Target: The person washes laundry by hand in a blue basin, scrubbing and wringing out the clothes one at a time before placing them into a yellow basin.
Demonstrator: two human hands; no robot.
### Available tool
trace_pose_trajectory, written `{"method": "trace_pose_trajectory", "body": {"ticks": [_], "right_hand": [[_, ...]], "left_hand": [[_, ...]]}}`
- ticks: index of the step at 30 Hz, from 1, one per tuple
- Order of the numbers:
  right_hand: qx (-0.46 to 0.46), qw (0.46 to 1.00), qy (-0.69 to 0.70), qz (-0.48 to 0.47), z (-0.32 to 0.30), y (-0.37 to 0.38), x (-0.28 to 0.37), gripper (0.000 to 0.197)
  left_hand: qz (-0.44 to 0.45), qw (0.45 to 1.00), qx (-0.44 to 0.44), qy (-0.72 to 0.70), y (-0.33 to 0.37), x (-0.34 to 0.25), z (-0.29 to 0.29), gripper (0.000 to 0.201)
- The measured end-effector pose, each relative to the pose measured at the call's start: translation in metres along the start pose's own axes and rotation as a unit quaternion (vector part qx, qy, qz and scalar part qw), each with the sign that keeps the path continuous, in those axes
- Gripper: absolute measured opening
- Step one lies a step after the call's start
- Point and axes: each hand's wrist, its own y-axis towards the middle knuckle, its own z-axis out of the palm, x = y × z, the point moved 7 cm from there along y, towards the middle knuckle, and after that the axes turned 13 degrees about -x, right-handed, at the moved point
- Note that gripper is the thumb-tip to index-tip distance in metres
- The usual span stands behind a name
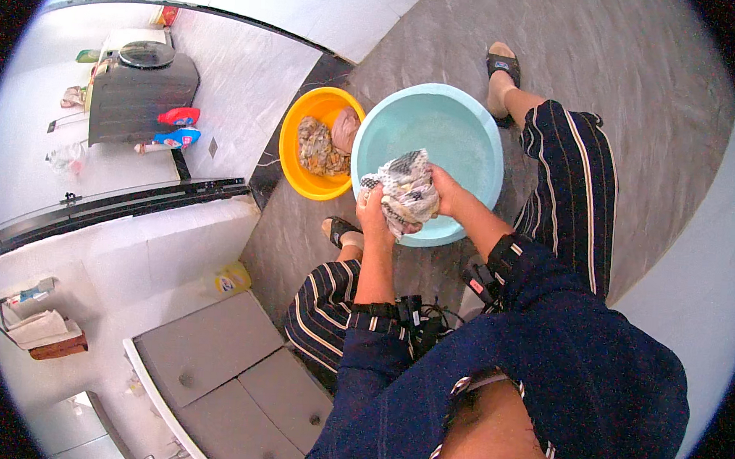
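Between my two hands is a bunched, wet-looking patterned cloth (411,188) in white, grey and black, held over the near part of a large pale-blue basin (493,136). My left hand (372,213) grips the cloth's left side, its fingers curled round the edge. On the right side, my right hand (449,192) is closed on the same cloth, with some fingers hidden beneath it. What looks like water fills the blue basin. Touching its left side stands a smaller yellow basin (301,182), which holds a crumpled brown patterned cloth (315,145) and a pinkish cloth (345,129).
Both basins stand on a grey floor (663,71) between my sandalled feet. A grey-drawered cabinet (217,346) is at the lower left, with a yellow package (232,278) by its corner. Beyond a dark door track (133,215) are a dark appliance (140,94) and red and blue bottles (177,138).
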Motion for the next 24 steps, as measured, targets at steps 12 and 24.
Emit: {"method": "trace_pose_trajectory", "body": {"ticks": [12, 24], "right_hand": [[0.033, 0.935, -0.159, -0.316, -0.046, 0.035, 0.027, 0.049], [-0.048, 0.994, 0.060, -0.074, -0.018, 0.026, 0.001, 0.028]], "left_hand": [[0.530, 0.680, 0.175, 0.475, -0.073, 0.003, 0.070, 0.027], [0.396, 0.780, -0.002, 0.485, -0.022, -0.018, 0.049, 0.021]]}}
